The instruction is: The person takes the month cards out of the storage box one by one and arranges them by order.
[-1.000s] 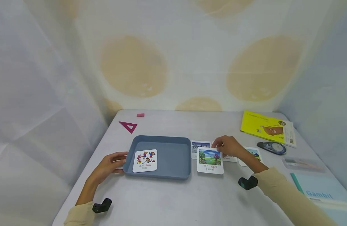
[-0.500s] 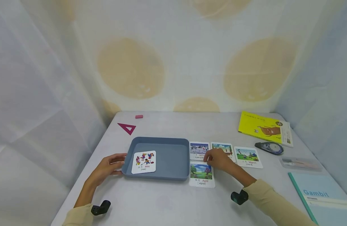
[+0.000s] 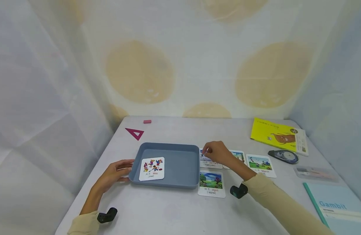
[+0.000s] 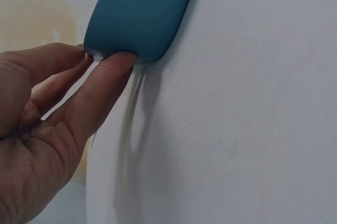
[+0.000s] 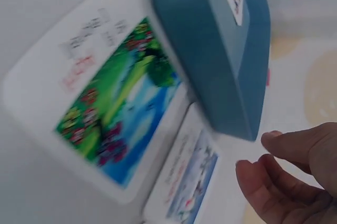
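curtained study nook, spotted fabric walls (image 3: pixel 198 55), white table (image 3: pixel 157 212), notebook (image 3: pixel 336 199)

"May", "April", "March" cards (image 3: pixel 211 184); "Gambit" notebook (image 3: pixel 336 210)

Clock positions refer to the tray (image 3: pixel 180 164) as centre, head view. The surface (image 3: pixel 168 212) carries one tray and five cards: one May card (image 3: pixel 152 169) inside the tray; one January card (image 3: pixel 211 164), one partly covered card (image 3: pixel 239 155) and one March card (image 3: pixel 260 163) at 3 o'clock; one April card (image 3: pixel 211 184) between 3 and 4.

Other quantities:
- Set square (image 3: pixel 132 131): one, between 10 and 11.
- Small pink block (image 3: pixel 147 121): one, 11.
- Yellow book (image 3: pixel 271 133): one, between 2 and 3.
- Correction tape (image 3: pixel 284 156): one, 3.
- Clear case (image 3: pixel 315 174): one, 3.
- Notebook (image 3: pixel 336 213): one, between 3 and 4.
- Hands: two; left hand (image 3: pixel 112 174), 9; right hand (image 3: pixel 217 152), between 2 and 3.
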`<state>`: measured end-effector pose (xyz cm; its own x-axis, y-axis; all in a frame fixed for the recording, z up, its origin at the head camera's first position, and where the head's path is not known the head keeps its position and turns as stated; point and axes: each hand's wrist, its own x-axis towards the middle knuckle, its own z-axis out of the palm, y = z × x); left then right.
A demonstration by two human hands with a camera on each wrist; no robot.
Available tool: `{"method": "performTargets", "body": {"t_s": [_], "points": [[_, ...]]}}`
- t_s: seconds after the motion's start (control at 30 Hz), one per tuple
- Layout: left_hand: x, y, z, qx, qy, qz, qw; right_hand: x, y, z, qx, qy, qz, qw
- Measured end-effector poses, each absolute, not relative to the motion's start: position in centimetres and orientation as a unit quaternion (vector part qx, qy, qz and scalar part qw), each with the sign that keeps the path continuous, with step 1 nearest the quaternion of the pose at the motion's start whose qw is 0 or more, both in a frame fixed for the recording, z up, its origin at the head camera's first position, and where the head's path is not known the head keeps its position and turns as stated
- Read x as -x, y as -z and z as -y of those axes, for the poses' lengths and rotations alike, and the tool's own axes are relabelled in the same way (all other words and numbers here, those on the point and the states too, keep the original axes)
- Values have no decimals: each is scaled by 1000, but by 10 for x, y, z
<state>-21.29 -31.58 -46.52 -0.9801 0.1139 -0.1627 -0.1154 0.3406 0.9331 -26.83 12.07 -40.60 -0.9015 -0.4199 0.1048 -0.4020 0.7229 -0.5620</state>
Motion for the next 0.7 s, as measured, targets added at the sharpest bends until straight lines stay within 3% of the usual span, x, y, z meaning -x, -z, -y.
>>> {"method": "performTargets", "body": {"t_s": [0.2, 0.4, 0.7], "points": [[211, 467, 311, 1, -574, -812, 106, 284, 401, -89, 267, 345, -899, 28], [208, 463, 317, 0, -571, -815, 100, 303, 410, -28, 272, 326, -905, 25], [205, 465, 314, 19, -576, -810, 104, 299, 426, 50, 279, 266, -919, 86]]}}
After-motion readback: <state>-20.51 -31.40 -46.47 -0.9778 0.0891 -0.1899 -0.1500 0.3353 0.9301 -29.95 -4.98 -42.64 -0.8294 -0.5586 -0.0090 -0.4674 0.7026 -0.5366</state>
